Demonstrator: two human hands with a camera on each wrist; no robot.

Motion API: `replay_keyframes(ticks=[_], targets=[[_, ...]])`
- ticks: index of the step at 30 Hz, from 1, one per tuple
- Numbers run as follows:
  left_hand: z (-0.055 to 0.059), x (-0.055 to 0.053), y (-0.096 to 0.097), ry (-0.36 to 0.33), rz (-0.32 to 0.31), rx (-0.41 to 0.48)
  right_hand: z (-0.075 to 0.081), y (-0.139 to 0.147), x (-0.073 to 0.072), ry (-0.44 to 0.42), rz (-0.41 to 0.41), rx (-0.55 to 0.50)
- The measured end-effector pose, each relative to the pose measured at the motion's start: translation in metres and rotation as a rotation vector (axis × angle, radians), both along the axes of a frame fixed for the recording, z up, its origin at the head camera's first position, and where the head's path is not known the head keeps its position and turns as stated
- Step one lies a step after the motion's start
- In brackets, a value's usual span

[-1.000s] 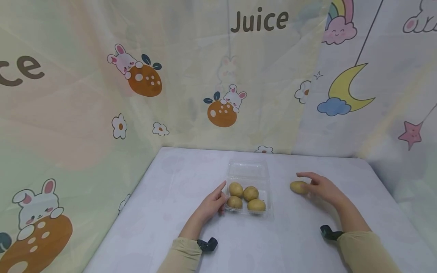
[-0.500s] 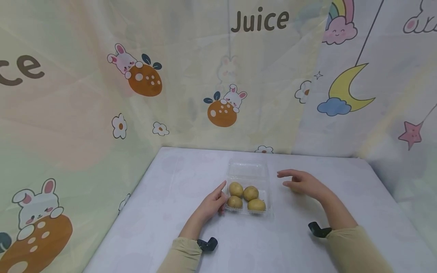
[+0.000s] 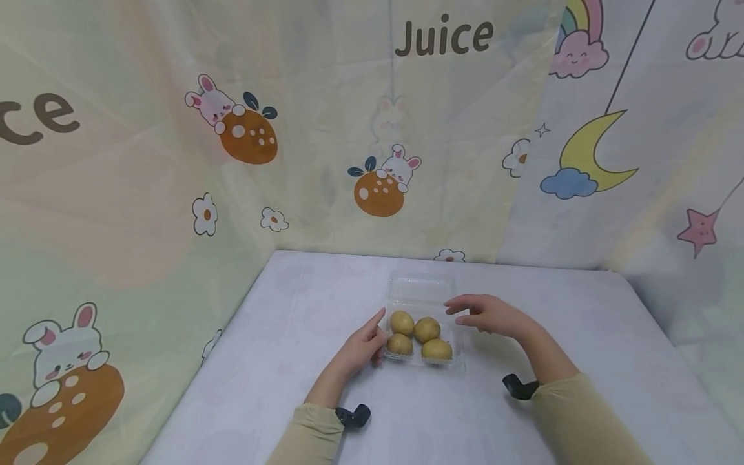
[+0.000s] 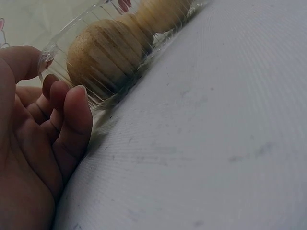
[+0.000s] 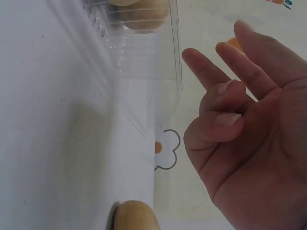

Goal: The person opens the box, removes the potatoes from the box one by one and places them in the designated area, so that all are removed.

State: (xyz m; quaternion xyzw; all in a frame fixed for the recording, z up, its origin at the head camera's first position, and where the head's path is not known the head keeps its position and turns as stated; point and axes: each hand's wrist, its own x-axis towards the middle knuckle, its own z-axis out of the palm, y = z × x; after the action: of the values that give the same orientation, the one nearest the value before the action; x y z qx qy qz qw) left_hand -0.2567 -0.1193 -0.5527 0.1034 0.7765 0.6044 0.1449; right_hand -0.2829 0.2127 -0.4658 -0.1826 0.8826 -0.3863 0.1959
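Note:
In the head view a clear plastic clamshell box (image 3: 417,358), its lid (image 3: 422,287) laid back, holds several potatoes (image 3: 427,329). My left hand (image 3: 359,347) grips the box's left side, and the left wrist view shows its curled fingers (image 4: 76,112) against the ribbed wall. My right hand (image 3: 491,315) hovers at the box's right edge, holding nothing. Its ring and little fingers bend while the others reach out. One loose potato (image 5: 135,216) shows at the bottom of the right wrist view; in the head view it is hidden, apparently behind the right hand.
A white-covered table (image 3: 279,387) bears everything. Printed cloth walls (image 3: 314,129) stand behind it and at both sides. Each wrist wears a small black camera, the left one (image 3: 354,416) and the right one (image 3: 519,386).
My right hand has let go of the loose potato and moved left to the box's right edge. My left hand has stayed in place on the box.

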Motion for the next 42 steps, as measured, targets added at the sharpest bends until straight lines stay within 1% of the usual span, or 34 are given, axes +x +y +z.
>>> replay_keyframes(ticks=[3,9,11,18,22,25,30,35,37,42], targets=[[-0.001,0.000,0.000,0.003,-0.005,0.007,0.001,-0.005,-0.002,-0.015,0.021,0.014],[-0.001,-0.002,0.000,-0.004,-0.013,0.010,0.000,-0.015,-0.007,-0.043,0.093,0.037],[-0.001,-0.002,0.000,-0.003,-0.012,0.005,0.000,-0.018,-0.008,-0.055,0.092,0.054],[0.000,-0.001,-0.001,-0.004,-0.008,0.001,0.003,-0.028,-0.012,-0.085,0.041,0.115],[0.001,-0.001,-0.001,-0.005,-0.006,-0.006,0.007,-0.032,-0.015,-0.098,0.065,0.130],[0.001,-0.001,0.000,-0.003,-0.008,-0.007,0.009,-0.035,-0.017,-0.110,0.099,0.116],[0.001,0.000,0.000,0.006,-0.017,-0.005,0.008,-0.039,-0.022,-0.130,0.116,0.101],[0.003,0.000,0.000,-0.004,-0.012,-0.005,0.005,-0.040,-0.027,-0.151,0.131,0.089],[0.003,-0.001,0.000,-0.010,-0.007,-0.007,0.003,-0.040,-0.029,-0.158,0.123,0.086],[0.002,0.000,-0.001,-0.009,-0.007,-0.003,0.000,-0.042,-0.028,-0.171,0.070,0.075]])
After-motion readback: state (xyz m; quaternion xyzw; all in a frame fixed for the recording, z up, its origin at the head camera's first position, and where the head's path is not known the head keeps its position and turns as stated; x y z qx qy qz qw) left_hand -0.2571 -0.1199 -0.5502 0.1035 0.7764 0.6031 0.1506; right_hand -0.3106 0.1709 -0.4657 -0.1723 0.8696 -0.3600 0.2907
